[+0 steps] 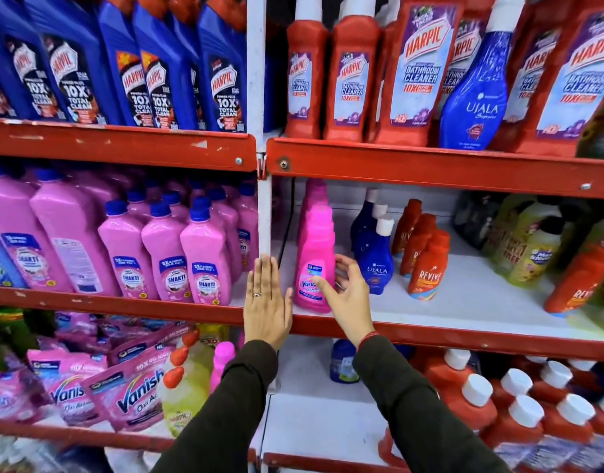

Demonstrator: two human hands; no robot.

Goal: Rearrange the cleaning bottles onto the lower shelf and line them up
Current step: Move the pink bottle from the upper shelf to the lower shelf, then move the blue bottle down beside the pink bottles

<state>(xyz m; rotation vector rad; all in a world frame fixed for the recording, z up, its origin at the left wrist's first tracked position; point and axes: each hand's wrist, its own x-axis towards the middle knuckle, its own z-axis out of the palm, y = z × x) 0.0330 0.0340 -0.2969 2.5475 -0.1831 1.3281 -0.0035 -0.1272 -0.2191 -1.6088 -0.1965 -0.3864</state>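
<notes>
Both hands are open: left hand (267,303) is held flat beside the white upright post (264,213), right hand (343,291) is cupped around the lower body of the pink Vanish bottle (315,264), thumb on the label, not yet closed. Bottle is stood upright at the left end of the white shelf (464,295), with more pink ones behind. Rigid smooth plastic, likely liquid-heavy and somewhat slippery; best gripped at the waist above the label, kept upright.
</notes>
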